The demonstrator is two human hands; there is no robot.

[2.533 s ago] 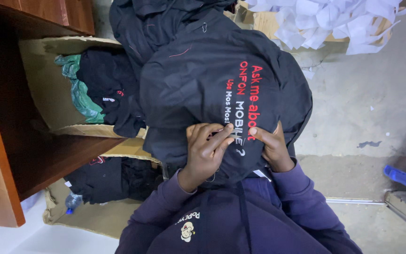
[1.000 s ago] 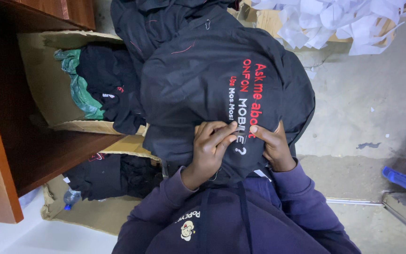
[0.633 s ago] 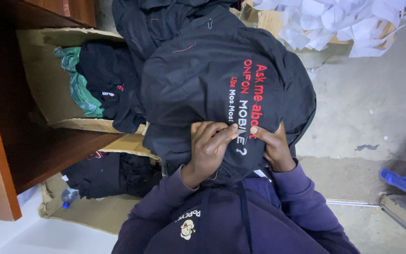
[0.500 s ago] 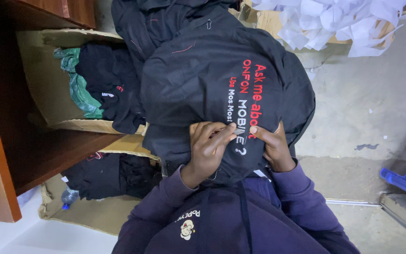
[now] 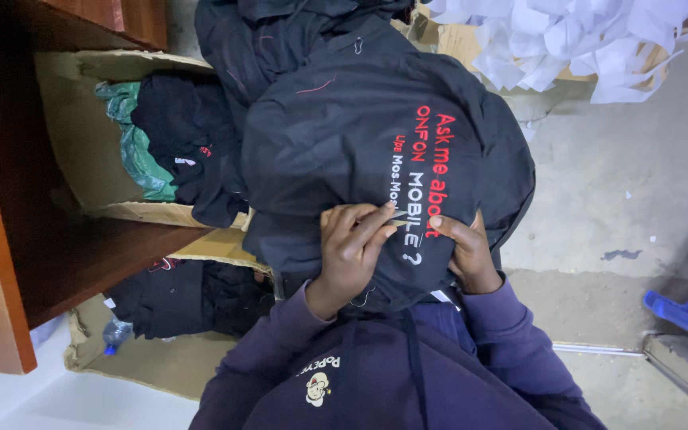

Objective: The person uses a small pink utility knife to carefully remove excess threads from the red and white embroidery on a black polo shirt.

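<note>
Left hand (image 5: 352,251) pinches a small tool on the black garment (image 5: 344,143); right hand (image 5: 463,255) grips its edge.

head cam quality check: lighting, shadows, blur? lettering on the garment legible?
Head view: soft, even light, no glare; the wooden shelf recess on the left sits in deep shadow. Focus is sharp on the black garment, whose red and white print reads crisply. Left hand and right hand show no motion blur. The white paper pile at top is bright but not blown out.
</note>
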